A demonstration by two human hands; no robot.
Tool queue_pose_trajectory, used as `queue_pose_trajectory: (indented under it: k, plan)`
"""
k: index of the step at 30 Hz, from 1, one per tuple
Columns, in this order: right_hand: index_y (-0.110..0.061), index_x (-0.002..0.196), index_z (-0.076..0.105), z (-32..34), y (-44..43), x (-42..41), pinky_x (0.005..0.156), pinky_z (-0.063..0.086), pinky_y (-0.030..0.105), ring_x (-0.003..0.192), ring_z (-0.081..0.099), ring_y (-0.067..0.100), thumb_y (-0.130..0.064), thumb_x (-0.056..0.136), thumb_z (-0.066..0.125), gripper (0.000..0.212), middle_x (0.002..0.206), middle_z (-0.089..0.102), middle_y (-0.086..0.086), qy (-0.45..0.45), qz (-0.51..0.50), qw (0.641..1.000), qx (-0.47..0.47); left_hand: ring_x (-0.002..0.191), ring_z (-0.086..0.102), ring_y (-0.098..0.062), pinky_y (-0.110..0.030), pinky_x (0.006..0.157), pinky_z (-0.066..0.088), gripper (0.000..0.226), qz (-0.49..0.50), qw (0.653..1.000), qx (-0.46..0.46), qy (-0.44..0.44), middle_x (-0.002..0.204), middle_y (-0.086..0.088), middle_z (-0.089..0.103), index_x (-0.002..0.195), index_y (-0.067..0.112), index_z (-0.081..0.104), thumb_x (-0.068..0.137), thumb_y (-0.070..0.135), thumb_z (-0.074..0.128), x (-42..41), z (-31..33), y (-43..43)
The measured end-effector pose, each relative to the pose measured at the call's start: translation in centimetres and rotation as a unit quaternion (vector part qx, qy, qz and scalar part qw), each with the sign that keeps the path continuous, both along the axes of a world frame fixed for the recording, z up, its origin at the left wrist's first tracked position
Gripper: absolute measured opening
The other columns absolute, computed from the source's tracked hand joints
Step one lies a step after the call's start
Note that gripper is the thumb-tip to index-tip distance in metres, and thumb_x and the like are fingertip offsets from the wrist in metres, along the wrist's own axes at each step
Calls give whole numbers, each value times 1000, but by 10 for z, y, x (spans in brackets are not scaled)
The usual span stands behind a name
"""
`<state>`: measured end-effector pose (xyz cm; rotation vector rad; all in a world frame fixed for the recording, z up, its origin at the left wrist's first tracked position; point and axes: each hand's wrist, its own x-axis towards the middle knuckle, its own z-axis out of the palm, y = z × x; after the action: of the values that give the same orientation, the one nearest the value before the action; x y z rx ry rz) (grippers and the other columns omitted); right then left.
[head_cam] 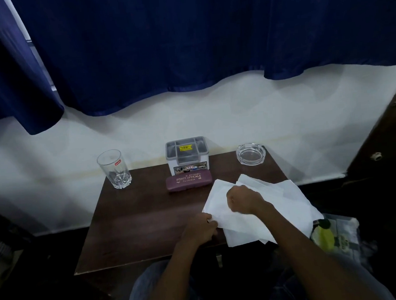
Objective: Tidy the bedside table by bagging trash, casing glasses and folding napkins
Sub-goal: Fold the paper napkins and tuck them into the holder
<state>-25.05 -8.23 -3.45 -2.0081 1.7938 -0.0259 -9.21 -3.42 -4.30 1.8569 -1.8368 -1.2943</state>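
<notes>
White paper napkins (287, 204) lie spread in a loose overlapping pile on the right half of the dark wooden bedside table (136, 222). My left hand (201, 229) pinches the near left edge of a napkin. My right hand (241, 199) is closed on the top napkin near the pile's middle. A maroon glasses case (189, 180) lies shut just behind the napkins. Off the table's right edge hangs a clear plastic bag (343, 233) with a yellow-green item inside.
A clear drinking glass (114, 168) stands at the table's back left corner. A grey-lidded white box (187, 155) sits at the back middle, and a glass ashtray (250, 153) at the back right. A blue curtain (184, 38) hangs over the white wall behind.
</notes>
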Motion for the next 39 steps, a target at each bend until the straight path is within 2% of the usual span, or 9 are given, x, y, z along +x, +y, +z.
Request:
queue_pose_trajectory:
  k: [5,9,13,14,17,20,26,32,39]
  plan:
    - [-19,63,54,11,-7,-18,78,55,41,93,64,34,-9,85,47,24,98,67,15,-86,-93,989,-78,54,50,-11,-25,64,46,10,4,1000,16,19,67,0,57,92,12,55,90,13,45,1,-1,2]
    - [-15,120,58,2,-10,-29,100,43,39,123,49,27,-2,84,48,39,129,55,7,-107,-172,975,-87,56,50,-11,-20,61,45,28,11,1000,21,4,70,1,57,71,30,31,91,15,44,2,1,2]
    - [-15,133,49,-7,-10,-29,104,40,37,129,45,25,-8,85,53,49,139,50,6,-87,-164,982,-35,53,48,-9,-8,37,35,20,2,1000,27,1,70,1,56,79,28,37,92,14,44,4,3,4]
    - [-15,129,53,-8,-9,-27,101,42,36,125,49,26,-9,84,55,45,135,54,6,-79,-169,982,-29,53,47,-8,-8,36,34,9,-1,1000,27,3,71,1,56,95,23,44,92,15,44,5,5,6]
    - [-13,96,67,-2,-7,-23,85,50,34,104,62,28,-5,79,56,21,107,68,9,-85,-201,974,-61,53,48,-7,-8,38,33,45,-12,1000,25,-1,79,-3,60,135,6,37,91,17,44,8,2,5]
    - [-18,69,63,17,-12,-27,73,47,25,88,64,24,-4,74,57,16,81,66,3,-153,-223,957,-100,53,49,-6,-10,44,37,50,-4,1000,20,8,76,-2,60,139,9,34,91,16,45,8,2,4]
    - [-12,69,69,53,-7,-39,49,32,7,48,48,0,-2,77,65,13,40,54,-18,-341,-212,905,-141,76,63,-21,-35,73,53,38,44,999,-16,15,84,-7,65,127,8,48,90,18,46,5,-1,-1]
    - [-3,92,71,67,0,-39,45,36,10,59,48,9,-8,83,63,13,71,59,3,-388,-199,899,-44,96,55,-19,-31,83,47,30,221,956,-57,186,106,-2,57,119,10,56,91,20,55,-5,9,-12]
    - [-14,82,70,67,-1,-37,57,40,22,65,54,12,-11,84,64,7,76,64,0,-441,-208,872,-39,82,58,-14,-18,65,47,24,183,945,-76,259,87,0,62,104,13,58,82,11,67,-7,14,-16]
